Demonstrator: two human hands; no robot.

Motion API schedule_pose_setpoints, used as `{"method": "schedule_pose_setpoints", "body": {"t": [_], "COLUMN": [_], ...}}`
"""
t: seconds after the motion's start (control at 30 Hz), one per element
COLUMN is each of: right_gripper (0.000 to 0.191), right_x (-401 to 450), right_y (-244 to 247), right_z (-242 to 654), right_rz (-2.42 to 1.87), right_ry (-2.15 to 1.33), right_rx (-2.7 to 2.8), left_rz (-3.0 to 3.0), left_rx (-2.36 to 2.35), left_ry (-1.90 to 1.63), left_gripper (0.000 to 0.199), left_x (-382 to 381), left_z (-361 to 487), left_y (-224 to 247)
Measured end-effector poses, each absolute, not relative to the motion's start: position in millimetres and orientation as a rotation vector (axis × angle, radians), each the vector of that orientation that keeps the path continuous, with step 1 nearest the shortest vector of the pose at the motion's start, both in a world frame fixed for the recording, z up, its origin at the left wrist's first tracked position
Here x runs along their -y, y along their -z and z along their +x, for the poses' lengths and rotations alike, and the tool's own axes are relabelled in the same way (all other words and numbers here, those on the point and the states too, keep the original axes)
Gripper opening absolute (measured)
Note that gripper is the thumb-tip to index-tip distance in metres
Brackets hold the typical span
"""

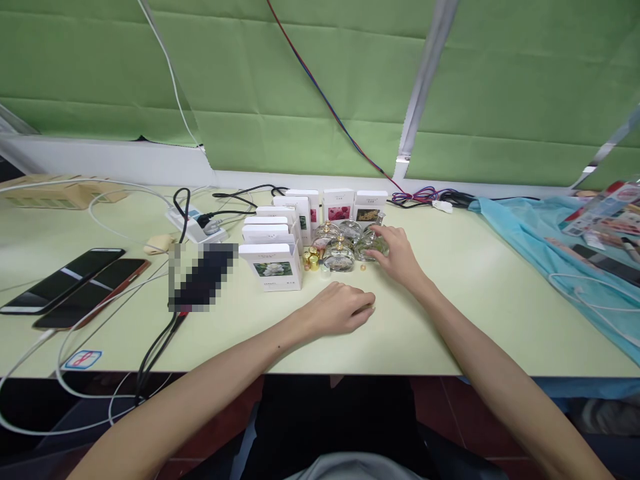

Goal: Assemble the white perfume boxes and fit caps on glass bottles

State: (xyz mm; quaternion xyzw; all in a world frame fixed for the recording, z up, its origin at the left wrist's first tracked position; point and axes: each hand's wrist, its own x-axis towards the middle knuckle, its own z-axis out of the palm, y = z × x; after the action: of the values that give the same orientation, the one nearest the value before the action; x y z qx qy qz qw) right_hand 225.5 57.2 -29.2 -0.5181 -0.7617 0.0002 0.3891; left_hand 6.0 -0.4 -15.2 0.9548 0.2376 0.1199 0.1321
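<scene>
Several round clear glass bottles point(339, 257) stand grouped at the middle of the table. My right hand point(397, 253) is at the right side of the group, its thumb and fingers closed round a glass bottle point(369, 246). My left hand point(345, 308) rests on the table in front of the bottles, fingers curled in; whether anything is inside them is hidden. Small gold caps point(313, 259) stand left of the bottles. A white box with a flower picture point(273, 268) stands nearest on the left, with more white boxes point(337, 205) behind.
On the left lie two phones point(63, 281), a power strip point(193, 223), cables and a blurred dark object point(203, 277). A blue cloth point(530, 233) covers the right end of the pale green table point(480, 307). Green curtain fabric point(300, 93) hangs behind.
</scene>
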Motion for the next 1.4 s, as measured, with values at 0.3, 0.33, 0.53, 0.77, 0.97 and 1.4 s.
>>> {"method": "schedule_pose_setpoints", "body": {"t": [0.3, 0.33, 0.53, 0.77, 0.97, 1.4], "right_gripper": [0.038, 0.037, 0.034, 0.036, 0.037, 0.049], "right_x": [-58, -58, -57, -51, -45, -32], "right_y": [28, 28, 24, 18, 15, 3], "right_z": [228, 229, 234, 238, 240, 235], "right_rz": [-1.359, -1.361, -1.331, -1.327, -1.301, -1.258], "right_ry": [-0.027, -0.035, -0.106, -0.170, -0.235, -0.481], "right_rx": [1.943, 1.945, 1.932, 1.972, 1.997, 2.003], "left_rz": [2.771, 2.769, 2.765, 2.738, 2.618, 2.497], "left_rx": [-0.703, -0.701, -0.728, -0.893, -1.174, -1.494], "left_ry": [-0.330, -0.331, -0.347, -0.432, -0.478, -0.440], "left_gripper": [0.025, 0.025, 0.024, 0.022, 0.019, 0.023], "left_x": [1, 1, 0, -1, -3, -4], "left_z": [6, 6, 6, 7, 7, 7], "left_y": [16, 16, 17, 21, 19, 19]}}
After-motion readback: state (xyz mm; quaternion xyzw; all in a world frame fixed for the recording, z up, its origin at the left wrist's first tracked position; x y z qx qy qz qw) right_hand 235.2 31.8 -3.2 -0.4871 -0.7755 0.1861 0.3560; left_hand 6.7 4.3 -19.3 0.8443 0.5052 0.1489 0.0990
